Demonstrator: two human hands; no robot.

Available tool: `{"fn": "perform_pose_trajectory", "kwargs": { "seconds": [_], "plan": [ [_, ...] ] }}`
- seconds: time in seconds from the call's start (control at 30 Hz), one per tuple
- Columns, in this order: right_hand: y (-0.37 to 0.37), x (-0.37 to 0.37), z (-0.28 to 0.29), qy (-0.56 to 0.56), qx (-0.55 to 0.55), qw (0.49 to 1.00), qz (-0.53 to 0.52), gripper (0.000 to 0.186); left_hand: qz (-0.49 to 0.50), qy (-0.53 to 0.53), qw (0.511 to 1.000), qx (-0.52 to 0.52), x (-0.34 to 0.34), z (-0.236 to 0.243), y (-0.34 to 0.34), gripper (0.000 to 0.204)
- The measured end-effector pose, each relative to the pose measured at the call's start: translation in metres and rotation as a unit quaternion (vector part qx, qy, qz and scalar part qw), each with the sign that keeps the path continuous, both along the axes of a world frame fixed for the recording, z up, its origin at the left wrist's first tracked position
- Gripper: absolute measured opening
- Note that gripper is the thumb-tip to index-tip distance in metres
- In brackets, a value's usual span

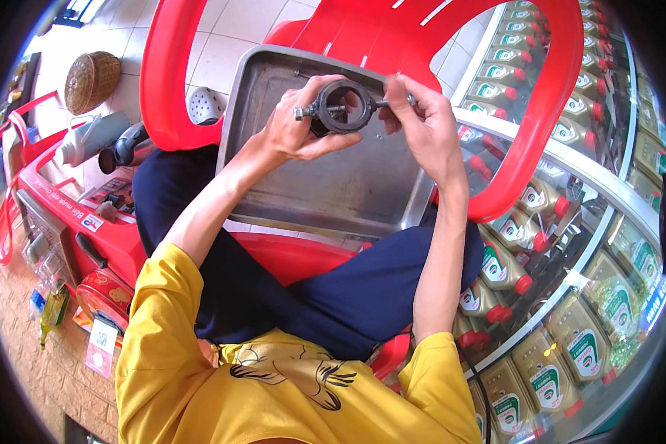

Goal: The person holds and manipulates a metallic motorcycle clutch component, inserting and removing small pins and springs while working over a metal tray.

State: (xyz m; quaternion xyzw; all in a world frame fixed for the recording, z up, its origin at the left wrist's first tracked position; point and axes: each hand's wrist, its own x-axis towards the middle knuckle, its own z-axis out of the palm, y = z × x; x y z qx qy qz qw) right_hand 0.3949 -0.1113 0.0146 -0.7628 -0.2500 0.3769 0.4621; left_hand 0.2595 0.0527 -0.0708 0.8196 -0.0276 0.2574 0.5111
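A dark metal ring [345, 106] with a bolt [312, 111] through it is held just above the steel tray [348, 185]. The left hand [297, 126] grips the ring's side, and the right hand [422, 122] pinches the bolt's far end. Behind the tray stands a red plastic chair [555, 96].
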Motion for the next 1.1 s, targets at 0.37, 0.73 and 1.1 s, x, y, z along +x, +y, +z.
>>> {"fn": "perform_pose_trajectory", "kwargs": {
  "seconds": [0.37,0.73,1.1],
  "plan": [
    [0.005,-0.004,-0.003,-0.115,0.139,0.984,-0.012,0.016,-0.002,0.032,0.998,-0.059,0.000,0.003,-0.001,0.068],
    [0.004,-0.001,-0.004,0.069,-0.013,0.997,0.024,0.021,0.014,0.048,0.993,-0.103,0.000,0.001,-0.004,0.062],
    [-0.004,-0.020,-0.041,-0.106,-0.108,0.979,0.139,0.025,0.007,0.158,0.920,-0.360,0.018,0.007,0.006,0.041]
  ]
}}
